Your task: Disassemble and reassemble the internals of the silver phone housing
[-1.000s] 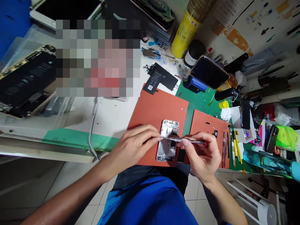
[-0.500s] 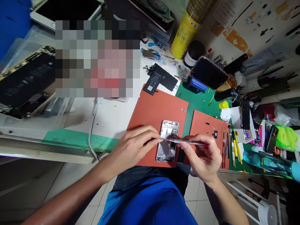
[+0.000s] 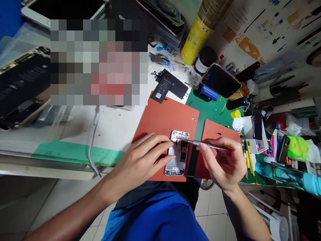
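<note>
An opened phone housing (image 3: 178,154) lies on a red-brown mat (image 3: 165,121) near the bench's front edge. My left hand (image 3: 141,161) rests on the mat, its fingertips touching the housing's left upper edge. My right hand (image 3: 224,164) grips a thin metal screwdriver with a red end (image 3: 210,146), held nearly level. Its tip meets the upper part of the housing, close to my left fingertips.
A second red mat (image 3: 217,133) lies under my right hand, with tweezers and yellow tools (image 3: 248,161) beside it. Two loose batteries (image 3: 170,87), a yellow can (image 3: 195,36), a dark jar (image 3: 204,59) and a phone on a blue stand (image 3: 220,81) stand behind. A white cable (image 3: 93,134) hangs at left.
The screwdriver tip and my left fingertips have shifted from the housing's middle up toward its top end. The view has tilted slightly left.
</note>
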`<state>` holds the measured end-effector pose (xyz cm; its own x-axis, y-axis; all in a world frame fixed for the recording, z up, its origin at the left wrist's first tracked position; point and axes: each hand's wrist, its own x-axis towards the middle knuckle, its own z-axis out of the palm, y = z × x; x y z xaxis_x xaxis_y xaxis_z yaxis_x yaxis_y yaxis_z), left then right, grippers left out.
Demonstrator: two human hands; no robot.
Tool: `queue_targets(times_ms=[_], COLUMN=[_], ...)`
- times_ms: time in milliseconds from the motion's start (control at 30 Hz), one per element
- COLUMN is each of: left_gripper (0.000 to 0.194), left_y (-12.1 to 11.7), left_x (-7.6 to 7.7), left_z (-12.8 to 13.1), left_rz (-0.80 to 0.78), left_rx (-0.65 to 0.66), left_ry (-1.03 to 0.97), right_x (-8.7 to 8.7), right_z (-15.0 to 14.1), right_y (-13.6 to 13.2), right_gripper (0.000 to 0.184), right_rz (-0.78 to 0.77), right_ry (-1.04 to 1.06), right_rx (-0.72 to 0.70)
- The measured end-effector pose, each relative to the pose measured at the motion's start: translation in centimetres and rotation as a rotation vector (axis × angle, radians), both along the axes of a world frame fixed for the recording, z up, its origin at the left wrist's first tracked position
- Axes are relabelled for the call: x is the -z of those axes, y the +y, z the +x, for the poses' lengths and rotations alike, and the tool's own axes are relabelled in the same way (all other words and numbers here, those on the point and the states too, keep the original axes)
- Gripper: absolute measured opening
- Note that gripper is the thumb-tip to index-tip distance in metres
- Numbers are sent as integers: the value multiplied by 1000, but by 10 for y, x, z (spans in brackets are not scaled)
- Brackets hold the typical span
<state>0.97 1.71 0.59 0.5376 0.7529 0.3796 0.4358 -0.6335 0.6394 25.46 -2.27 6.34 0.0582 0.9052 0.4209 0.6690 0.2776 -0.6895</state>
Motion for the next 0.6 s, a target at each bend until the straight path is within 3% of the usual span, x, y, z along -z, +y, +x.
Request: queue_targets(times_ms=[67, 167, 300, 600], left_gripper=[27, 37, 43, 40], left_y=[-1, -1, -1, -4], left_x=[2, 5, 6, 7], left_z=[3, 9, 15, 16], left_rz=[106, 230, 265, 238], left_rx=[-11, -40, -50, -32], left_ry=[94, 250, 332, 381], right_x=[-6, -11, -10, -4], right_z=[1, -1, -3, -1], right_y=[11, 28, 39, 42], right_gripper=[36, 30, 27, 24], right_rz=[91, 111, 72, 30], right_ry=[-209, -357, -415, -414], right_rx=[-47, -144, -221, -219])
